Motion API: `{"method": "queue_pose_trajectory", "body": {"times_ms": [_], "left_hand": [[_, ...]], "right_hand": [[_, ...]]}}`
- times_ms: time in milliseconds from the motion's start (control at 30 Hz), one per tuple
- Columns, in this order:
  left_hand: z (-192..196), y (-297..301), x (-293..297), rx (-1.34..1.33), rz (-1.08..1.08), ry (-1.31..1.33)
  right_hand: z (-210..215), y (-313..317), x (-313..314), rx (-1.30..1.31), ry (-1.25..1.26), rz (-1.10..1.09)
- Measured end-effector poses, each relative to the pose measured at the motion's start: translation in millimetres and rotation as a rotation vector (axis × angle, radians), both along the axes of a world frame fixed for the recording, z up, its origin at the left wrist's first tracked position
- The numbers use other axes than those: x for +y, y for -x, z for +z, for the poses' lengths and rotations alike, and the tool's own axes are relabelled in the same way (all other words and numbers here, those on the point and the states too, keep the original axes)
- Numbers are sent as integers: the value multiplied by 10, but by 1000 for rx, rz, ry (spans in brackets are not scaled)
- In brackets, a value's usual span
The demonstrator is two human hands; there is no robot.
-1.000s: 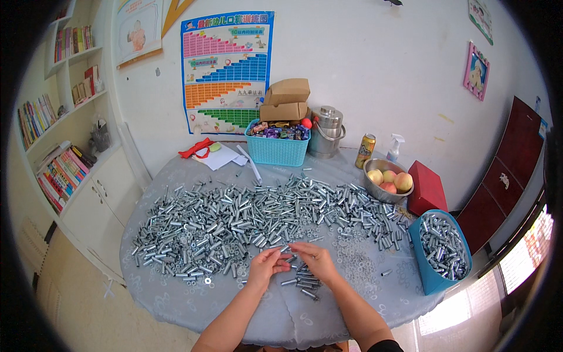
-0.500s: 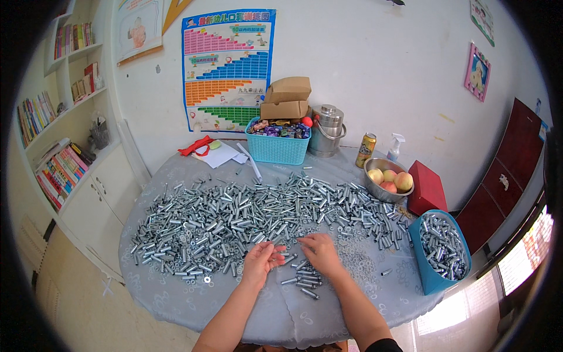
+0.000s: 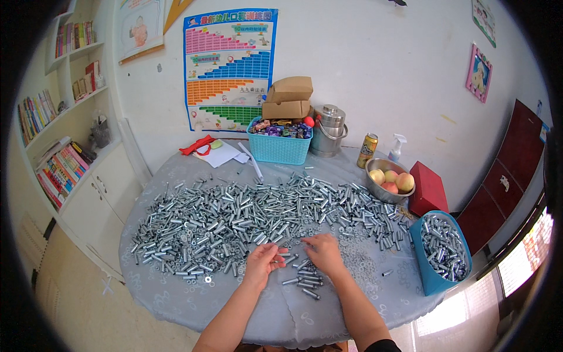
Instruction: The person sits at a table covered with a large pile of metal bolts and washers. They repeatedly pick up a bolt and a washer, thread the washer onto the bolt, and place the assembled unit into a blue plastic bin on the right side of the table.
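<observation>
Metal bolts (image 3: 308, 286) lie beside the right hand (image 3: 324, 254).

Shiny metal cylinders (image 3: 226, 223) lie in a broad jumble, a small cluster (image 3: 309, 280) nearer.

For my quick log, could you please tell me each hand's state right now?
Left hand: closed, holding a tube.
Right hand: lowered near the washers; whether it grips anything cannot be told.
</observation>
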State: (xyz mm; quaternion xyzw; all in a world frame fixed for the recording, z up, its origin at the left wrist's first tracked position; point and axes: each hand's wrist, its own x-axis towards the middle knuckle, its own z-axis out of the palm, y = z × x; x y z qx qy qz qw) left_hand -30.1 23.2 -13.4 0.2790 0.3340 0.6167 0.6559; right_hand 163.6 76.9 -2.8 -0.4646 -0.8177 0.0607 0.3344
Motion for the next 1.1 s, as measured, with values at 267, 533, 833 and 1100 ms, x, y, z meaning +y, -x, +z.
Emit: {"method": "queue_pose_trajectory", "body": {"times_ms": [267, 533, 833, 1100], "left_hand": [[22, -12, -14, 44, 14, 30], [-3, -20, -7, 52, 4, 37], [14, -40, -14, 59, -6, 54], [-68, 6, 3, -132, -63, 49]], "right_hand": [[-85, 1, 77, -89, 81, 2], [-119, 29, 77, -36, 31, -16], [-119, 71, 104, -18, -5, 38], [-47, 94, 41, 238, 213, 4]]}}
